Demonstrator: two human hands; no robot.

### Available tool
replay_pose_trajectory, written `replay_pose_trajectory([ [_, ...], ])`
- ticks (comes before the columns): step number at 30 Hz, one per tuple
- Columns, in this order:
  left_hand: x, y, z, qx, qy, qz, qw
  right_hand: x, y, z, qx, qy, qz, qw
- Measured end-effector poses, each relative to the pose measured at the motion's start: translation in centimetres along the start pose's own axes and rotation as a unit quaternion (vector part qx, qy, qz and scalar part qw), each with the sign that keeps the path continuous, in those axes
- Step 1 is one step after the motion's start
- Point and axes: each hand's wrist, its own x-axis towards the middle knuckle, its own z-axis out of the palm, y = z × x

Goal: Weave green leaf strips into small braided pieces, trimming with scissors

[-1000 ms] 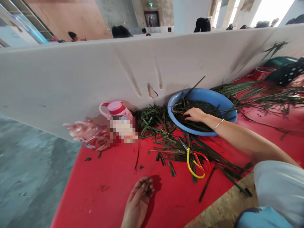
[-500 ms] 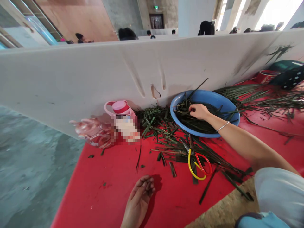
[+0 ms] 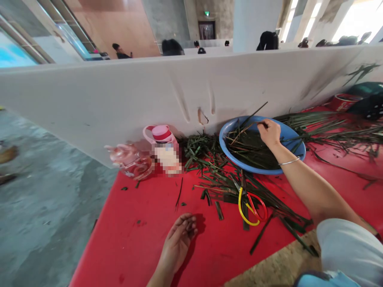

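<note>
Over the blue basin (image 3: 223, 139), my right hand (image 3: 270, 133) pinches the end of a thin brownish leaf strip (image 3: 243, 129). Dark wet leaf strips (image 3: 254, 149) lie inside the basin. My left hand (image 3: 179, 239) rests low above the red table, its fingers curled in towards the thumb; whether anything small is in them is hidden. Scissors with one yellow and one red handle (image 3: 253, 207) lie between the hands, slightly open, on top of cut green strips (image 3: 269, 197). A short leaf piece (image 3: 219, 210) is near my left hand.
A white partition (image 3: 134, 91) runs along the back of the red table (image 3: 119, 239). Against it stand a pink bottle (image 3: 163, 137), a shiny pink bag-like item (image 3: 131, 161) and a heap of leaf cuttings (image 3: 199, 147). Long leaves (image 3: 317, 121) and a red can (image 3: 342, 103) are at right.
My right hand has risen and moved right within the basin, drawing up a brownish strip. My left hand stays curled in nearly the same place. The view has shifted slightly left.
</note>
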Motion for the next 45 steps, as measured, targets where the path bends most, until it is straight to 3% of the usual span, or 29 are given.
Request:
replay_pose_trajectory([
  [4,-0.4,0.1,0.3,-0.003,-0.032,0.012,0.999,-0.2,0.0,-1.3,-0.036,0.001,0.042,0.998],
  [11,-1.1,0.0,0.7,-0.001,-0.086,0.039,0.996,-3.2,-5.2,-5.5,-0.069,-0.035,-0.102,0.992],
  [16,-1.0,-0.4,0.6,0.006,-0.108,0.062,0.992,-9.3,-10.5,-7.6,-0.035,-0.044,-0.177,0.983],
  [19,-0.9,-0.9,0.5,0.027,-0.130,0.087,0.987,-15.0,-13.6,-6.8,-0.016,-0.064,-0.215,0.974],
  [23,-1.0,-1.5,0.5,0.073,-0.169,0.110,0.977,-22.5,-17.3,-3.8,0.022,-0.096,-0.226,0.969],
  [27,-0.8,-1.7,0.5,0.038,-0.156,0.117,0.980,-27.0,-19.8,-1.3,0.052,-0.150,-0.240,0.958],
  [31,-0.2,-1.7,0.3,-0.004,-0.129,0.133,0.983,-28.6,-20.5,-1.1,0.064,-0.199,-0.266,0.941],
  [34,0.4,-1.4,0.2,-0.024,-0.072,0.145,0.986,-28.6,-20.0,-1.9,0.094,-0.204,-0.280,0.933],
  [39,0.6,0.0,-0.2,-0.063,-0.009,0.151,0.986,-27.3,-17.6,-2.4,0.150,-0.175,-0.220,0.948],
  [45,0.6,1.1,-0.7,-0.079,-0.017,0.178,0.981,-26.1,-15.6,-1.0,0.240,-0.298,-0.189,0.904],
])
